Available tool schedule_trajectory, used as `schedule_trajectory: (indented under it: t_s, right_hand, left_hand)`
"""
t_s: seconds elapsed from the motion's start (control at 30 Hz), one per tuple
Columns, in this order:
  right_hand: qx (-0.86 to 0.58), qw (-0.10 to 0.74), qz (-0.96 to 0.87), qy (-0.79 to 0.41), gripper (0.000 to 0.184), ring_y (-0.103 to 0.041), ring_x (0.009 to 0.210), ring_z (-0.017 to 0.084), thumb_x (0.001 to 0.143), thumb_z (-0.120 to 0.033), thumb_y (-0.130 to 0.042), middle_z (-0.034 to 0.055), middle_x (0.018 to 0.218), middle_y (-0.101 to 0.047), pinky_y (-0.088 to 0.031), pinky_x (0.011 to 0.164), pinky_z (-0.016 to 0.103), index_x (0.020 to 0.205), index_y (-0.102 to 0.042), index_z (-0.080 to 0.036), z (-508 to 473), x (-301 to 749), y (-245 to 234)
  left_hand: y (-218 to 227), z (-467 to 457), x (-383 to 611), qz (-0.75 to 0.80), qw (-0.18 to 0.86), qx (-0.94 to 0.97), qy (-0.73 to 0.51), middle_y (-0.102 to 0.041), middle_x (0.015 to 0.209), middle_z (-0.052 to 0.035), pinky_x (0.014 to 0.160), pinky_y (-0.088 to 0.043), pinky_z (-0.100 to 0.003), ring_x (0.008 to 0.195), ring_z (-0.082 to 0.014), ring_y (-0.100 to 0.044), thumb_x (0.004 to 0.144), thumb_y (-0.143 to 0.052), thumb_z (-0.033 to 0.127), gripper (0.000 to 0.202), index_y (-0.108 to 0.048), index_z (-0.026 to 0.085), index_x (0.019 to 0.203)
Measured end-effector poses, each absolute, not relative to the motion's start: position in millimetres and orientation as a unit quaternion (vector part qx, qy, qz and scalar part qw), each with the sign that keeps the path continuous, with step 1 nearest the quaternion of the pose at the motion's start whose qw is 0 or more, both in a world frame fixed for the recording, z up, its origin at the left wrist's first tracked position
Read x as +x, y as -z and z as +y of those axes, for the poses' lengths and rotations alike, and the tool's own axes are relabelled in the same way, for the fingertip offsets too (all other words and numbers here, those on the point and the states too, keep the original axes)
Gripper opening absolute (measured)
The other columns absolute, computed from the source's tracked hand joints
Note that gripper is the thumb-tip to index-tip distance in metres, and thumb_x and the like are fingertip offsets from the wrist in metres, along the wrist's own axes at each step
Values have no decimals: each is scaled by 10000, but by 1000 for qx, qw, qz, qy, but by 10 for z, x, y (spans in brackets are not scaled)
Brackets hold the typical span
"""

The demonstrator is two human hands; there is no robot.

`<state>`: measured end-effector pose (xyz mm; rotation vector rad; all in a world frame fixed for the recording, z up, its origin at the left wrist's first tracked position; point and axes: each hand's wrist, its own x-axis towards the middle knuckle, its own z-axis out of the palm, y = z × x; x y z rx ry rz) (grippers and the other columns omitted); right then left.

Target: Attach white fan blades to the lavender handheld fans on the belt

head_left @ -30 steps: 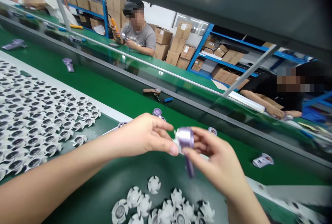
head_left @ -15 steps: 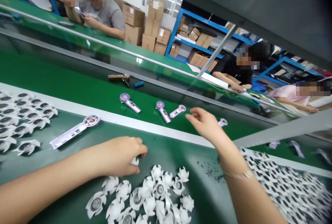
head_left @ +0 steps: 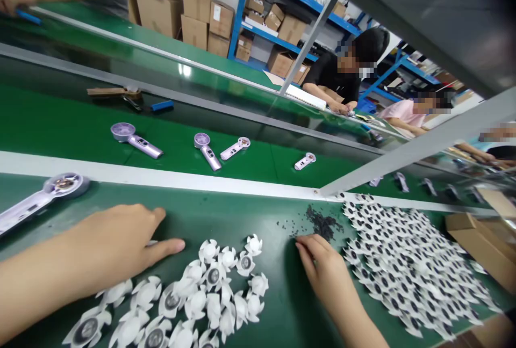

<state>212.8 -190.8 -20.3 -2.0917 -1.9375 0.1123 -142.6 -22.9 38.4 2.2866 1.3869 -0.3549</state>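
My left hand hovers at the left end of a loose pile of white fan blades. Its fingers are curled, the thumb points right, and a sliver of a white fan blade shows between them, mostly hidden by the hand. My right hand is low over the table, thumb and forefinger pinched at the near edge of a heap of tiny black parts; anything between the fingertips is too small to make out. Left of my left hand lies a lilac handheld fan housing, its round head showing copper-coloured parts.
Rows of white fan blades with dark centres cover the right side, beside an open cardboard box. Several lilac fan bodies lie on the green belt beyond the white edge strip. A slanted metal post rises at right. Co-workers sit opposite.
My right hand has come back from over the belt to the black parts, its fingers now pinched. My left hand stays near the fan blade pile. The view has swung to the right.
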Motion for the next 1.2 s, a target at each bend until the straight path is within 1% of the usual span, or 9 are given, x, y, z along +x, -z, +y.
schedule_trajectory:
  t_s: [0.2, 0.3, 0.37, 0.43, 0.53, 0.6, 0.7, 0.83, 1.2]
  right_hand:
    - [-701, 73, -709, -18, 201, -625, 737, 270, 915, -151, -466, 106, 818, -644, -497, 669, 388, 828, -647, -155, -1708, 2184, 132]
    - [-700, 66, -711, -4, 201, -591, 648, 261, 841, -100, -486, 83, 686, -589, -449, 596, 369, 671, -565, -172, -1556, 2114, 39]
    - [-699, 77, -711, 1, 172, -567, 624, 225, 821, -97, -493, 55, 669, -562, -438, 589, 343, 675, -523, -184, -1458, 1943, -98]
    - [-688, 148, -709, -39, 135, -556, 642, 184, 840, -109, -486, 27, 704, -553, -441, 595, 300, 737, -506, -194, -1377, 1648, -293]
    - [-624, 331, -687, -170, 127, -561, 708, 145, 897, -127, -450, 8, 784, -562, -456, 628, 254, 825, -515, -209, -1288, 1087, -604]
    - [-567, 406, -676, -236, 128, -574, 738, 139, 907, -130, -464, 7, 827, -580, -469, 649, 252, 871, -550, -217, -1241, 772, -751]
    - [-516, 456, -676, -260, 128, -591, 719, 136, 875, -118, -537, 2, 814, -608, -477, 621, 245, 868, -603, -228, -1183, 535, -844]
    - [-524, 466, -679, -216, 143, -601, 683, 136, 854, -102, -575, 5, 780, -633, -485, 587, 241, 841, -636, -231, -1144, 520, -867]
    - [-483, 402, -767, -128, 207, -616, 705, 144, 856, -53, -585, 28, 829, -650, -528, 606, 267, 950, -625, -233, -1167, 557, -972]
  left_hand:
    - [-373, -249, -1439, 457, 248, 842, 143, -684, 800, -139, 551, -330, -351, 737, -362, -657, 783, -550, 437, 291, -657, 213, 937]
    - [-444, -208, -1422, 457, 261, 845, 96, -658, 753, -93, 544, -334, -333, 679, -305, -638, 846, -495, 423, 235, -587, 230, 941]
    - [-547, -200, -1393, 453, 316, 833, 40, -641, 736, -47, 558, -373, -320, 641, -247, -611, 878, -490, 426, 205, -542, 240, 948]
    - [-655, -235, -1350, 420, 419, 805, -24, -650, 788, -26, 621, -440, -310, 700, -215, -620, 885, -540, 407, 187, -532, 242, 973]
    - [-724, -358, -1279, 333, 629, 687, -147, -655, 1057, -42, 763, -514, -299, 893, -191, -653, 835, -681, 321, 212, -556, 234, 983]
    - [-706, -446, -1243, 275, 733, 579, -228, -617, 1169, -39, 768, -537, -278, 898, -162, -665, 782, -756, 235, 257, -575, 224, 963]
    - [-676, -526, -1218, 228, 803, 477, -276, -665, 997, -11, 691, -549, -224, 788, -121, -687, 764, -780, 140, 271, -602, 215, 955]
    - [-728, -539, -1219, 209, 825, 438, -291, -697, 797, 19, 652, -566, -200, 730, -126, -716, 749, -788, 82, 285, -613, 211, 933]
    - [-713, -552, -1233, 216, 800, 473, -299, -709, 789, 34, 683, -595, -228, 760, -144, -733, 718, -829, 115, 315, -607, 214, 920]
